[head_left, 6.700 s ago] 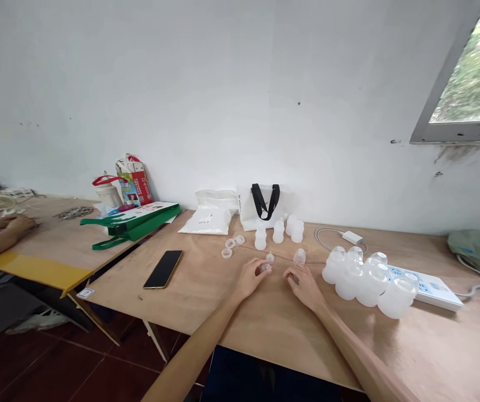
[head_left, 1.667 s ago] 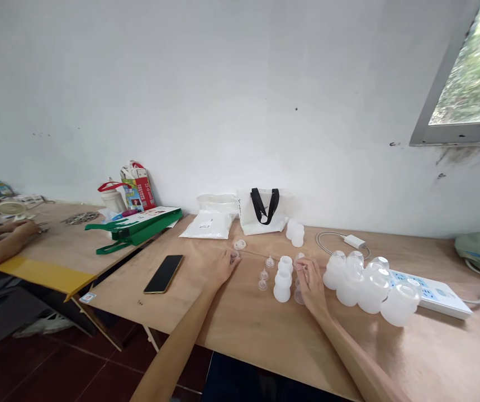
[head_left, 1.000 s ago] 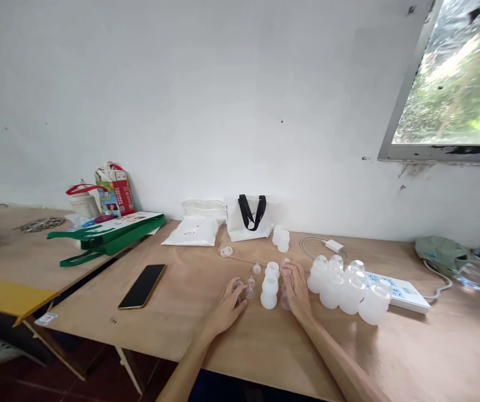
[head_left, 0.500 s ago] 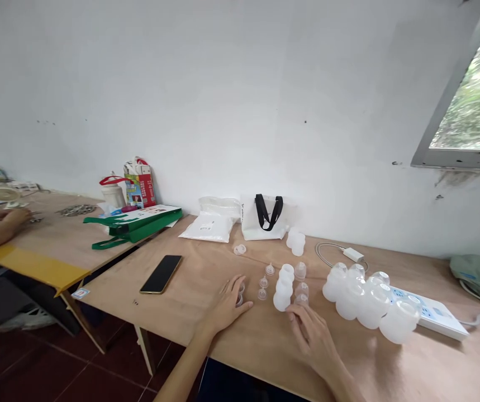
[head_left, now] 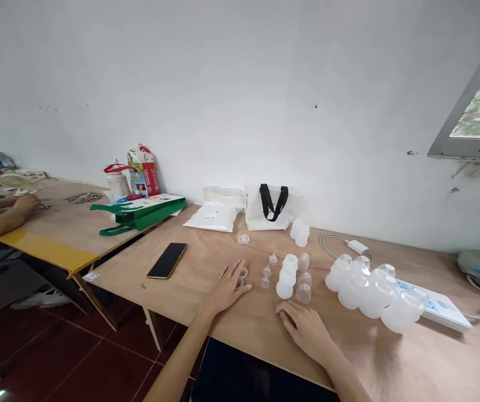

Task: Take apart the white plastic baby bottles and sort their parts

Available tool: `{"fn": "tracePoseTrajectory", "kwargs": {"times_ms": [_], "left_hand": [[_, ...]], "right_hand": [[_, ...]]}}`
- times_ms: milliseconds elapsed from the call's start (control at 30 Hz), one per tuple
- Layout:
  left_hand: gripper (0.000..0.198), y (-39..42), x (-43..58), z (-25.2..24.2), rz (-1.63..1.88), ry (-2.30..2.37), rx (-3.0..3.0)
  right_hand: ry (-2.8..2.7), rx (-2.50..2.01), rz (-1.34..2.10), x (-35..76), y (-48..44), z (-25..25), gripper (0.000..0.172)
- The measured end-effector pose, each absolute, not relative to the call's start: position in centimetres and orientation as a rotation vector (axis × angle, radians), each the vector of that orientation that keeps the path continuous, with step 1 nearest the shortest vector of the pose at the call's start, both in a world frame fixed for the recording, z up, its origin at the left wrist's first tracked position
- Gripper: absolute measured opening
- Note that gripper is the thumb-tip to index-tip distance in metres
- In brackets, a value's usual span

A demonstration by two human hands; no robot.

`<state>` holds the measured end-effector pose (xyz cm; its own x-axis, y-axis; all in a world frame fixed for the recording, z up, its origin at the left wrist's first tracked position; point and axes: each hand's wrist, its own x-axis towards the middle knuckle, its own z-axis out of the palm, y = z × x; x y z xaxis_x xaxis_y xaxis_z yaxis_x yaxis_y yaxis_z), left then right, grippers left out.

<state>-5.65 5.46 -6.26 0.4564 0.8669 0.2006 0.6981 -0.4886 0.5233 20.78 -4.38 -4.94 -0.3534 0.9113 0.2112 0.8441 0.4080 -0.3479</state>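
My left hand (head_left: pixel 225 289) lies palm down with its fingers apart, beside and partly over several small clear rings (head_left: pixel 243 273). To their right, a column of clear pieces with pointed nipple-like tips (head_left: pixel 266 271) stands on the table. Beyond it is a row of frosted white cups (head_left: pixel 285 289). Clear domed caps (head_left: pixel 304 293) form another row to the cups' right. My right hand (head_left: pixel 304 325) rests on the wood just in front of the cups and caps, fingers loosely extended with nothing seen in them. Whatever lies under either palm is hidden.
Several frosted bottles with clear caps (head_left: pixel 367 290) stand at the right, before a white power strip (head_left: pixel 445 310). A phone (head_left: pixel 167 261) lies left. Behind are a white packet (head_left: pixel 212 216), a black-handled bag (head_left: pixel 260 215) and more cups (head_left: pixel 302 234). A co-worker's hand (head_left: pixel 25 205) is far left.
My right hand has drawn back from the nearest cup and cap, toward the table's front edge. My left hand stays by the rings. The view has shifted slightly.
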Motion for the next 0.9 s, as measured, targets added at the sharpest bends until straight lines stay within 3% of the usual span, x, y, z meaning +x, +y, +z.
{"fn": "tracePoseTrajectory", "kwargs": {"times_ms": [100,300,467,733,900], "left_hand": [[0.084,5.3,-5.7,-6.0,0.581,1.357,2.327],[0.063,5.6,-6.1,-5.8,0.623,1.347,2.324],[0.06,5.4,-5.7,-5.6,0.627,1.343,2.315],[0.094,4.7,-7.2,-3.8,0.554,1.324,2.086],[0.062,4.3,-8.9,-2.8,0.48,1.341,2.105]], "right_hand": [[-2.29,-1.513,0.269,20.9,-4.3,-5.0,0.023],[-2.297,-1.524,0.287,20.9,-4.3,-5.1,0.023],[-2.29,-1.534,0.277,20.8,-4.3,-5.2,0.023],[-2.28,-1.507,0.288,20.8,-4.2,-5.1,0.023],[-2.294,-1.517,0.28,20.7,-4.2,-5.2,0.023]]}}
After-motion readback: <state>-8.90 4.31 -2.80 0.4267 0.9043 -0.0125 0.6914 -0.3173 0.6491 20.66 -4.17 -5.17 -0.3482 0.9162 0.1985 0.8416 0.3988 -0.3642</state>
